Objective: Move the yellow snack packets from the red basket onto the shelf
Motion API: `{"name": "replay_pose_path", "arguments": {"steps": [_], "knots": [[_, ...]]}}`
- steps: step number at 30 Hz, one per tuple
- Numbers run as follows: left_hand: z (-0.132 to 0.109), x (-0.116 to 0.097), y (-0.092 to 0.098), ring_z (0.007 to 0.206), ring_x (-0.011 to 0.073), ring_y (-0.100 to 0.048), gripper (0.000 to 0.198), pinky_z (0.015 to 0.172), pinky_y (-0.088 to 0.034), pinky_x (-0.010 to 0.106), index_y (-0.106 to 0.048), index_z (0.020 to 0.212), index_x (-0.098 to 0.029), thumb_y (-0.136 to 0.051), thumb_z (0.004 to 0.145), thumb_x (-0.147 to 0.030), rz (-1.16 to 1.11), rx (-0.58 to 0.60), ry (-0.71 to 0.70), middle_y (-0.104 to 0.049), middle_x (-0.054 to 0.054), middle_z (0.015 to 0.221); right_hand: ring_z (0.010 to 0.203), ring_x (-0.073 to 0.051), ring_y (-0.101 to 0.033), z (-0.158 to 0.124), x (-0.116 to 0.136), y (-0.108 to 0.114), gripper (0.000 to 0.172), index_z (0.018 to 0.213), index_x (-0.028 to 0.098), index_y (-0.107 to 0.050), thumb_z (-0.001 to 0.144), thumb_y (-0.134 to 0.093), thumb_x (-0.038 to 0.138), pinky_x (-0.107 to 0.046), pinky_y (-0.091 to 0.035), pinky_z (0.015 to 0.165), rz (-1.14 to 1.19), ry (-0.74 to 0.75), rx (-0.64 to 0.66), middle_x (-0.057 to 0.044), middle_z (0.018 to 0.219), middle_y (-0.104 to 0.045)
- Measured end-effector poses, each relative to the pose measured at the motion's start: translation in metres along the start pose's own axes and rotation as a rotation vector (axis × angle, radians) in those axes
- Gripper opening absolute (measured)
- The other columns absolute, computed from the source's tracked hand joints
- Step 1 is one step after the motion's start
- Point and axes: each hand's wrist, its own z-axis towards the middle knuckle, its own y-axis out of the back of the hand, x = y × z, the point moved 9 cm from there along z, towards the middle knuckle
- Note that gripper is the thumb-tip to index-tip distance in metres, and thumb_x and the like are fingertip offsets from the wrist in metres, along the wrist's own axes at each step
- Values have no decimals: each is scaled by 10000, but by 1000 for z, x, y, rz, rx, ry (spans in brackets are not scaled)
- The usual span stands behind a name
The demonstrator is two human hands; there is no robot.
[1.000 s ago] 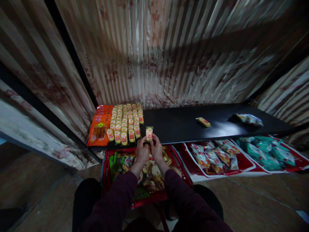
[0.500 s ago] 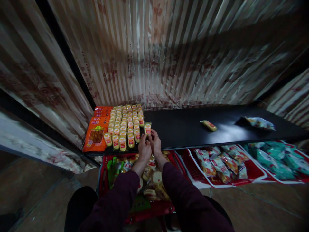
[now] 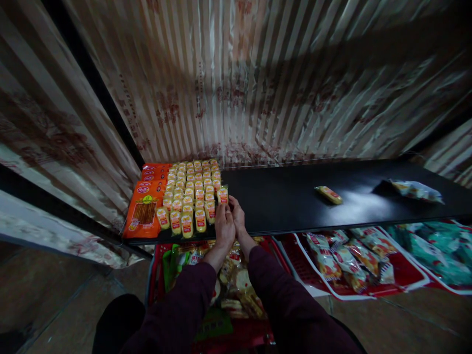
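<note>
Small yellow wrapped cakes point(image 3: 187, 225) stand in close rows on the left part of the black shelf point(image 3: 273, 196). At the right edge of these rows, one wrapped cake point(image 3: 222, 194) is held upright between my two hands. My left hand point(image 3: 224, 223) has its fingers closed at the lower part of that cake. My right hand point(image 3: 237, 215) touches it from the right, fingers bent around its lower side. The fingertips partly hide the cake's bottom. Orange flat packets point(image 3: 144, 209) lie left of the rows.
Below the shelf edge, a red basket point(image 3: 156, 265) holds mixed snacks under my forearms. Another red basket point(image 3: 409, 285) of snack bags and teal packets point(image 3: 438, 250) are at the right. A single wrapped cake point(image 3: 329, 194) and a bag point(image 3: 416, 190) lie on the shelf.
Both hands and the held cake have moved slightly left, closer to the rows. The view has shifted a little.
</note>
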Motion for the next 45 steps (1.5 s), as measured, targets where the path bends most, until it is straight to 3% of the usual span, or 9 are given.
{"name": "replay_pose_path", "arguments": {"steps": [10,19,25,36,45], "knots": [[11,9,-8,1362,200,-355,479,1164,-197,320,-520,1301,-88,-345,876,-225,55,-8,14,-440,129,1439,952,-199,-627,9,-7,-10,441,1183,193,-571,752,-523,271,-357,-491,916,-16,-31,86,-69,1092,-674],[11,-2,-7,1391,223,-297,488,1178,-134,364,-530,1303,-146,-363,849,-214,68,18,-60,-498,107,1394,895,-206,-590,5,-3,-15,361,1100,230,-624,763,-497,251,-323,-477,851,-171,43,56,-57,1008,-686],[11,0,-7,1404,228,-267,492,1176,-135,359,-526,1304,-127,-357,851,-218,78,-2,-6,-456,112,1430,969,-218,-580,9,3,-15,353,1044,206,-641,727,-488,231,-361,-434,939,-194,109,80,-65,1068,-676],[11,3,-11,1399,204,-283,489,1180,-146,355,-512,1315,-148,-357,860,-238,26,16,-29,-491,110,1401,984,-207,-602,15,1,-11,371,1063,234,-639,729,-479,216,-367,-456,934,-167,131,107,-45,1087,-677],[8,1,-8,1412,227,-253,515,1181,-147,363,-479,1338,-77,-332,875,-244,80,-6,-28,-384,145,1473,1017,-222,-591,13,4,-10,443,1142,176,-613,728,-468,232,-394,-448,965,-167,101,90,-83,1142,-660]]}}
